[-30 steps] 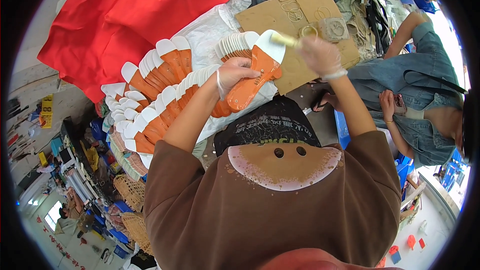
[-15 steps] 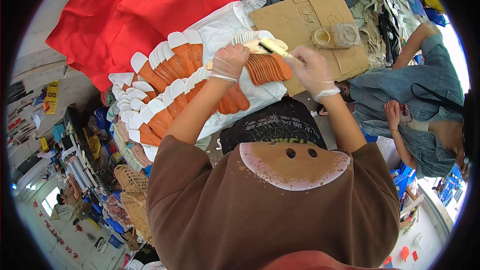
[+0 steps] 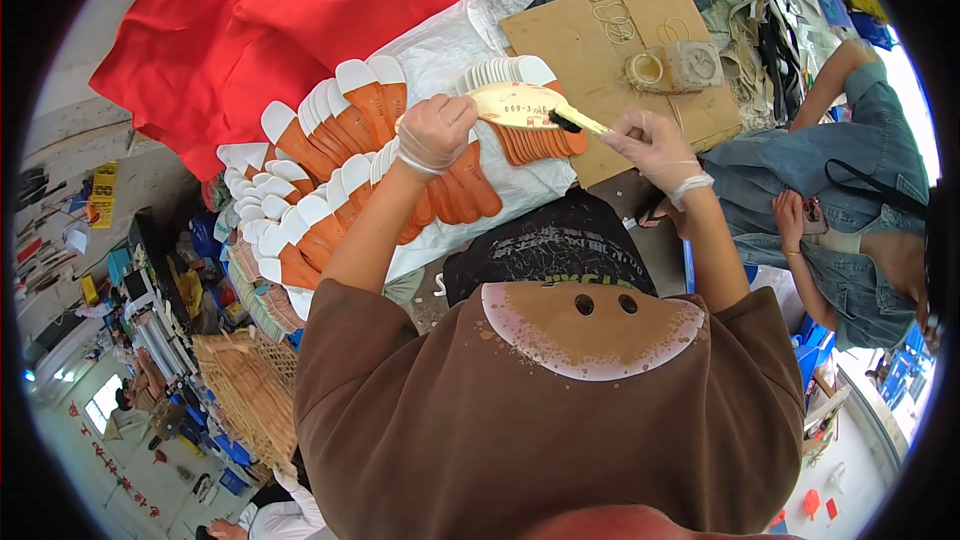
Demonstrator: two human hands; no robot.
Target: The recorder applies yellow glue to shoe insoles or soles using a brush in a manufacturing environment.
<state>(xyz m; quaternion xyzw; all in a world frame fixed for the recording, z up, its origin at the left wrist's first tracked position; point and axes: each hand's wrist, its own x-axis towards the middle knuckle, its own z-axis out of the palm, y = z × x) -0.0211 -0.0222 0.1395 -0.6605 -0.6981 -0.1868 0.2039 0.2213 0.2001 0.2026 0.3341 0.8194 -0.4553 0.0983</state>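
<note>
My left hand (image 3: 438, 132), in a clear glove, grips one end of a pale cream insole (image 3: 512, 103) with its printed face showing. In my gloved right hand (image 3: 652, 148) is a brush (image 3: 594, 126) with a light yellow handle. Its black bristles touch or overlap the insole's right end. Beneath the insole lies a fanned stack of brown and white insoles (image 3: 540, 144). More brown and white insoles (image 3: 366, 118) overlap in rows to the left, partly behind my left hand and forearm.
White sheeting (image 3: 440, 45) lies under the insoles, beside red material (image 3: 300, 10). Cardboard (image 3: 560, 30) at the back right carries an open round pot (image 3: 645, 69) against a block (image 3: 692, 67). A person in denim (image 3: 800, 175) is close on the right. Wicker baskets (image 3: 240, 380) stand lower left.
The brush has moved right and toward me across the insole, from its upper side to its right end. My left hand has shifted slightly left, and the insole's printed face now shows more.
</note>
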